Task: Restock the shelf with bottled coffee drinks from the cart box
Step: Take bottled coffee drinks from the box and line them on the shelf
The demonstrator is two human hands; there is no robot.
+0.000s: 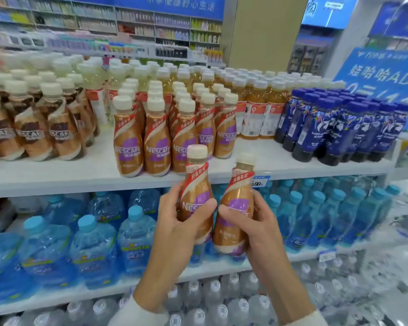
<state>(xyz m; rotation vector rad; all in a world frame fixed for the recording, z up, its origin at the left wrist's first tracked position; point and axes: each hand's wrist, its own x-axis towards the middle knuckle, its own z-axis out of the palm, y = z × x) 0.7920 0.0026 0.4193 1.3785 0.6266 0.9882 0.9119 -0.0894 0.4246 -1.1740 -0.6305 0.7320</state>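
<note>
My left hand (174, 227) grips a brown and purple Nescafe coffee bottle (196, 184) with a cream cap, held upright. My right hand (257, 227) grips a second bottle of the same kind (237, 198), tilted slightly right. Both bottles hang just below and in front of the white top shelf (80, 175). On that shelf stand rows of matching coffee bottles (156, 142), with bare shelf surface to the right of the front row. The cart box is out of view.
Darker brown Nescafe bottles (33, 132) fill the shelf's left side. Tea bottles (254, 114) and dark blue bottles (339, 130) stand to the right. Blue-capped water bottles (92, 245) fill the lower shelf, and clear bottles (212, 300) the one beneath. A blue sign (384, 76) stands at far right.
</note>
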